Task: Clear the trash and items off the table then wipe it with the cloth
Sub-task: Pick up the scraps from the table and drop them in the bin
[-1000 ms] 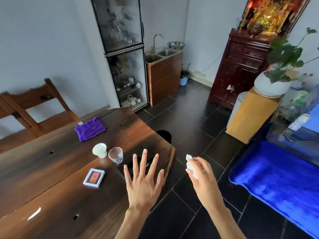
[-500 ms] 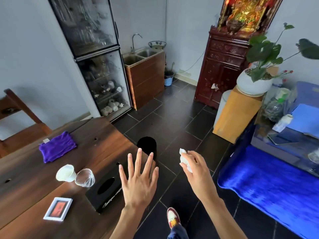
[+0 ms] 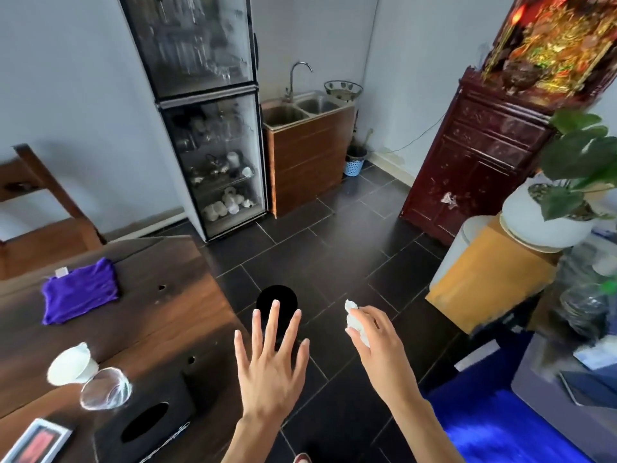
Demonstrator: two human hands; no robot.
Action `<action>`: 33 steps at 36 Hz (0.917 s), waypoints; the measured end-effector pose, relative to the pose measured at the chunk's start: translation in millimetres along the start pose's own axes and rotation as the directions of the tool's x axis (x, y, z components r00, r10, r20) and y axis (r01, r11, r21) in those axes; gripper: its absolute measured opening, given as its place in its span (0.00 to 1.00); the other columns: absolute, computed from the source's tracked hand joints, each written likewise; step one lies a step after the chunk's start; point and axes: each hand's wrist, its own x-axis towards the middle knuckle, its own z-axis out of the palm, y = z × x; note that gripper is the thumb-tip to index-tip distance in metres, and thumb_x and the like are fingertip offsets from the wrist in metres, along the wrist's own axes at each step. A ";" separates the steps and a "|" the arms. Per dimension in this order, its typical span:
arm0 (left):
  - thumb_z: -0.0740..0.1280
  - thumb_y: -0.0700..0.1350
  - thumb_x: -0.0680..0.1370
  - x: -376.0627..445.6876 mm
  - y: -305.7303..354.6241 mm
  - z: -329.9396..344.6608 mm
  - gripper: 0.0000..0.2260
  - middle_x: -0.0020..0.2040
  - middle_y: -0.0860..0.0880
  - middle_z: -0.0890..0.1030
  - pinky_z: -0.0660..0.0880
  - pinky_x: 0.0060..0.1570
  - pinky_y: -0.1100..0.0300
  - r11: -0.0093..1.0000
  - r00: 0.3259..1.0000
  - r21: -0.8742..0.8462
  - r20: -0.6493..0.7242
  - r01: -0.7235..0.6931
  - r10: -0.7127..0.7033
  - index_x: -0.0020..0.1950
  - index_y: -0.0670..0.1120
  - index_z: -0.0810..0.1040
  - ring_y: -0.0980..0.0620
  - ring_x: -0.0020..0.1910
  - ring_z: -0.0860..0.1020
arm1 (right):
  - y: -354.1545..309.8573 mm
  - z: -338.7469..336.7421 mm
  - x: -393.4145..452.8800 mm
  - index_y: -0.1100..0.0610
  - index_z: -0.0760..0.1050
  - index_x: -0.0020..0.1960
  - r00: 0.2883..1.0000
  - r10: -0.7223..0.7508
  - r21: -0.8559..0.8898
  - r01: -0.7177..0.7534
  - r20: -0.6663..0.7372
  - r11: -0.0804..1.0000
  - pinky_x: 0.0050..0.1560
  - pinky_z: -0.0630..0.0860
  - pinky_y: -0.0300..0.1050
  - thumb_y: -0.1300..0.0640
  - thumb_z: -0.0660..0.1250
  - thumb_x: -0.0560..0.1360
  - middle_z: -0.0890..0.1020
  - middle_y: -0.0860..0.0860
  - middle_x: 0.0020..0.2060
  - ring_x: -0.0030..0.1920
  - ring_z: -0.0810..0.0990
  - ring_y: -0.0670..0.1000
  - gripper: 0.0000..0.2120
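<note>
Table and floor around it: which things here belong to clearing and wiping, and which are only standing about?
For the job:
- crumpled tissue held in the right hand
- black bin on the floor
- white cup, glass, card box, tissue box on the table
- purple cloth
- left hand, open and empty

Not part of it:
- glass cabinet
- sink
- potted plant

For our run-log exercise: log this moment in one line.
right hand: grips crumpled tissue | left hand: open, empty | black bin: ahead | purple cloth: on table
</note>
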 end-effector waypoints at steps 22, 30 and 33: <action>0.51 0.63 0.83 145.0 29.4 65.4 0.25 0.83 0.51 0.58 0.51 0.77 0.38 0.948 0.950 0.076 -0.081 0.309 -0.303 0.81 0.62 0.61 0.41 0.82 0.56 | 88.3 42.6 207.0 0.53 0.76 0.70 0.948 -0.211 0.130 0.184 0.238 0.974 0.59 0.72 0.29 0.58 0.70 0.79 0.77 0.49 0.62 0.58 0.79 0.44 0.20; 0.47 0.64 0.83 210.9 53.5 101.5 0.27 0.85 0.52 0.52 0.49 0.80 0.38 0.857 0.860 0.070 -0.049 0.510 -0.507 0.82 0.61 0.55 0.44 0.84 0.49 | 132.3 65.1 299.6 0.53 0.74 0.72 0.861 -0.334 0.208 0.272 0.383 0.940 0.58 0.69 0.23 0.55 0.69 0.79 0.77 0.50 0.63 0.58 0.80 0.45 0.22; 0.51 0.63 0.83 233.5 59.8 114.0 0.27 0.84 0.51 0.56 0.51 0.78 0.38 0.826 0.830 0.080 -0.055 0.558 -0.555 0.82 0.59 0.61 0.44 0.83 0.53 | 145.2 74.0 326.7 0.53 0.74 0.73 0.835 -0.359 0.237 0.281 0.417 0.930 0.60 0.75 0.32 0.52 0.66 0.80 0.78 0.51 0.63 0.60 0.81 0.47 0.22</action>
